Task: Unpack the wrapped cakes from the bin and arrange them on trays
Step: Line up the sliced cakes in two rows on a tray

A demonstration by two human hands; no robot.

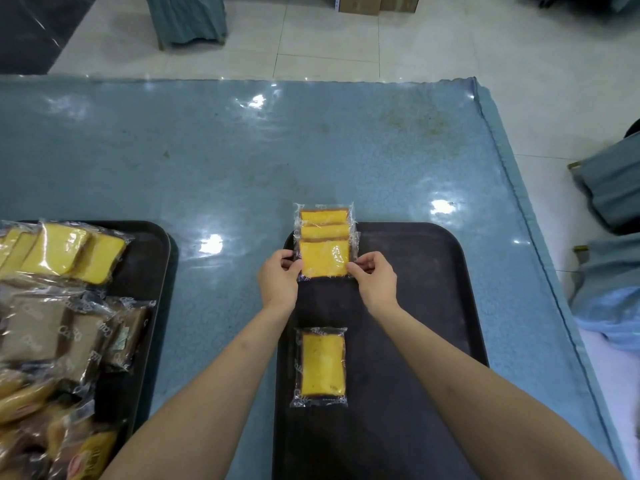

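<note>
A dark tray point(426, 306) lies on the table before me. At its far left corner three wrapped yellow cakes overlap in a short row, the farthest point(323, 216) sticking out past the tray's rim. My left hand point(278, 280) and my right hand point(375, 280) pinch the left and right edges of the nearest wrapped cake point(325, 259) of that row. Another wrapped yellow cake point(322, 367) lies flat on its own nearer to me on the same tray.
A second dark tray point(152, 271) at the left holds a pile of wrapped cakes point(59, 306), yellow and brown. The table has a blue cover under clear plastic point(242, 161). Covered chairs point(613, 188) stand at the right and one point(188, 19) beyond the table.
</note>
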